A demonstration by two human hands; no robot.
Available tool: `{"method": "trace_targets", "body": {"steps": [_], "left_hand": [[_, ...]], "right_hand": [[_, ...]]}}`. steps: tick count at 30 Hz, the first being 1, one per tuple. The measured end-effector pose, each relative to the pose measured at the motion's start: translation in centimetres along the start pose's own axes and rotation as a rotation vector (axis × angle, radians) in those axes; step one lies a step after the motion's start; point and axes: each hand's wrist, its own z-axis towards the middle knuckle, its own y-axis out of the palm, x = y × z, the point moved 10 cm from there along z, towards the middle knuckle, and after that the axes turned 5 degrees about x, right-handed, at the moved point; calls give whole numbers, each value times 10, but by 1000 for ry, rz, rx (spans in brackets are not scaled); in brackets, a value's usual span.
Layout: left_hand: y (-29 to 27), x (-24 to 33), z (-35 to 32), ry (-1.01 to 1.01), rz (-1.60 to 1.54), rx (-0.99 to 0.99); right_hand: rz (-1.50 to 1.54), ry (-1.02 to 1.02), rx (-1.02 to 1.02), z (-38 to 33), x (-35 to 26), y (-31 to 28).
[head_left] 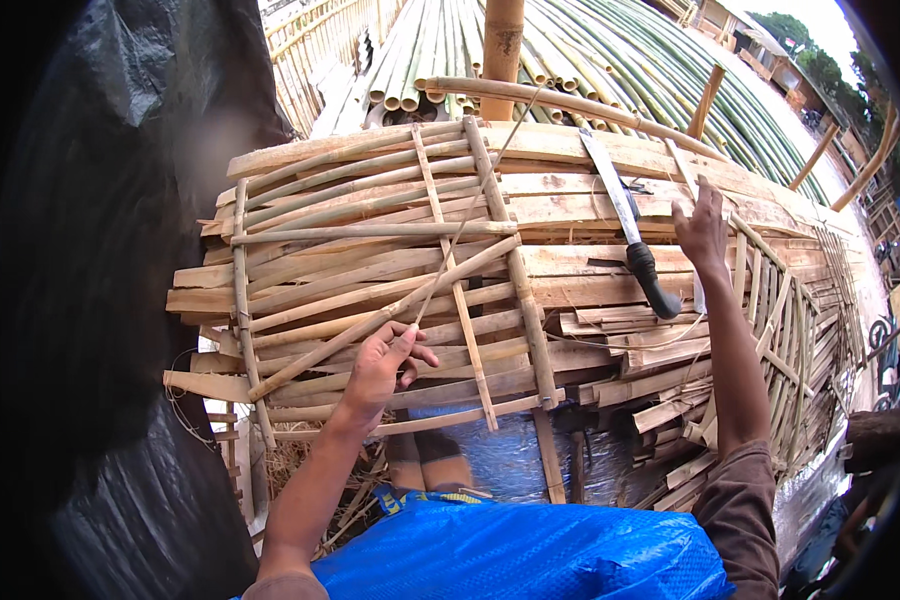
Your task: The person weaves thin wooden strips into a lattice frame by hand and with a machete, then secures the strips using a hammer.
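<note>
Basically, left hand [378, 365] pinches the strip [456, 240], which slants toward 1 o'clock over the lattice [522, 290]; right hand [705, 225], spread wide, looks empty. Best pinch firmly, guide strip straight, avoid the machete [611, 180] at right hand's 9 o'clock.

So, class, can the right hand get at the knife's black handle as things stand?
Probably yes: the right hand is close by, and the black handle lies uncovered atop the wood.

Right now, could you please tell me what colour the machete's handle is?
The handle is black, best seen in the head view.
</note>
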Motion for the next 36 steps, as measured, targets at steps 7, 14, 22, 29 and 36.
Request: {"method": "trace_targets", "body": {"steps": [7,14,22,29,36], "left_hand": [[22,-19,-13,-76,113,-53],[-20,13,-2,87,406,14],[-47,35,58,249,579,240],[-14,38,81,481,880,225],[-18,38,93,472,876,215]], "right_hand": [[568,-428,127,-81,-220,-68],[686,-781,-670,-157,-288,-19],[568,-415,-840,-146,-206,2],[488,-175,-1020,-138,-166,9],[790,48,-1229,-155,-165,30]]}}
